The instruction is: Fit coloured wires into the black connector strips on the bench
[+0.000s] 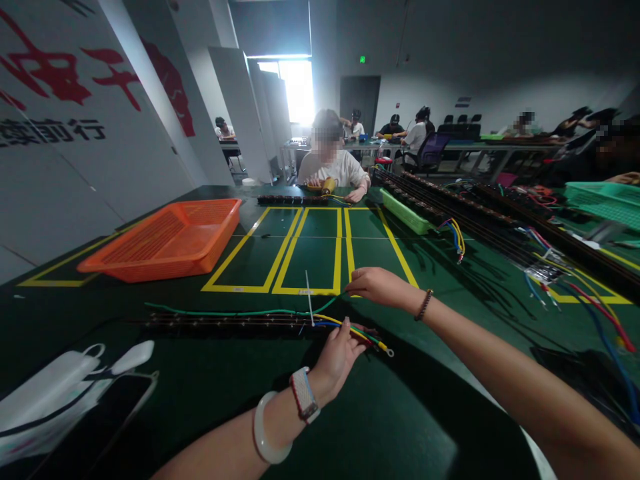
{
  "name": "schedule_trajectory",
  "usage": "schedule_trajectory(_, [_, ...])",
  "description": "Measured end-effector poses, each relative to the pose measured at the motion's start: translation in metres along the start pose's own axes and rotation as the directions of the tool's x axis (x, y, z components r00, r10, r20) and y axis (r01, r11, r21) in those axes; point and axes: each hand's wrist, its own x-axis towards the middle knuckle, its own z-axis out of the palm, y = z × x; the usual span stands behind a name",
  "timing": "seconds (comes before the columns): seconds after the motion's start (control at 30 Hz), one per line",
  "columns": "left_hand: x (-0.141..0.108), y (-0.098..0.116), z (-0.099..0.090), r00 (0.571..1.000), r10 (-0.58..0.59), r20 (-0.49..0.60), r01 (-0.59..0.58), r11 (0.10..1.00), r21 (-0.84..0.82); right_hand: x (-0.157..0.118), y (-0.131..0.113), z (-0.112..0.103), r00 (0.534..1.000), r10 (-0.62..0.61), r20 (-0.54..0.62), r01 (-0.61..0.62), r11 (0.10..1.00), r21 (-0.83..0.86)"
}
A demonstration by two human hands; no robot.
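Note:
A long black strip (pixel 225 323) with metal contacts along it lies across the green table in front of me. Coloured wires (pixel 360 331), yellow, green, blue and red, leave its right end. My left hand (pixel 337 360) closes round these wires, and a ring terminal (pixel 389 352) sticks out past the fingers. A thin green wire (pixel 240 311) runs along the strip's far edge up to my right hand (pixel 383 287), whose fingertips pinch its end. Around the wires near the strip's end, a white cable tie (pixel 309 300) has its tail pointing up.
An orange basket (pixel 220 250) stands at the left, beyond white devices with cords (pixel 45 380). Yellow tape frames (pixel 307 291) mark the table (pixel 390 427). At the right lie a green tray (pixel 407 215) and several stacked strips with wires (pixel 465 220). A person (pixel 330 163) works opposite.

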Motion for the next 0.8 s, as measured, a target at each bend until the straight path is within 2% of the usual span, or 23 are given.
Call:
schedule_trajectory(0.07, [0.001,-0.001,-0.001,1.0,0.011,0.014,-0.01,1.0,-0.021,0.003,-0.004,-0.003,1.0,-0.013,-0.027,0.01,0.995,-0.097])
schedule_trajectory(0.2, [0.001,-0.003,0.0,0.999,0.033,0.03,-0.031,0.998,-0.056,0.008,-0.015,-0.006,0.988,-0.121,-0.093,0.085,0.942,-0.326])
schedule_trajectory(0.33, [0.0,-0.001,0.002,1.0,0.027,0.009,-0.026,0.998,-0.054,0.008,-0.021,0.007,0.969,-0.157,-0.191,0.066,0.91,-0.41])
schedule_trajectory(0.4, [-0.001,0.001,0.003,1.0,0.029,0.003,-0.029,0.999,-0.039,0.006,-0.023,0.02,0.96,-0.113,-0.255,0.004,0.92,-0.392])
schedule_trajectory(0.47, [-0.003,0.003,0.005,0.999,0.032,-0.011,-0.032,0.999,-0.023,0.002,-0.026,0.035,0.962,-0.077,-0.26,-0.022,0.934,-0.358])
schedule_trajectory(0.57, [-0.007,0.006,0.007,0.999,0.027,-0.043,-0.027,1.0,0.012,-0.001,-0.032,0.05,0.975,-0.121,-0.185,0.063,0.955,-0.29])
schedule_trajectory(0.63, [-0.008,0.005,0.008,0.999,0.022,-0.04,-0.021,0.999,0.028,0.0,-0.033,0.053,0.977,-0.103,-0.185,0.06,0.973,-0.224])
schedule_trajectory(0.73, [-0.006,0.002,0.007,1.0,0.023,-0.013,-0.023,0.999,0.027,0.006,-0.026,0.05,0.97,0.057,-0.236,-0.076,0.995,-0.071])
schedule_trajectory(0.8, [-0.004,0.001,0.004,1.0,0.027,-0.008,-0.027,0.999,0.021,0.008,-0.02,0.048,0.963,0.14,-0.23,-0.132,0.99,0.049])
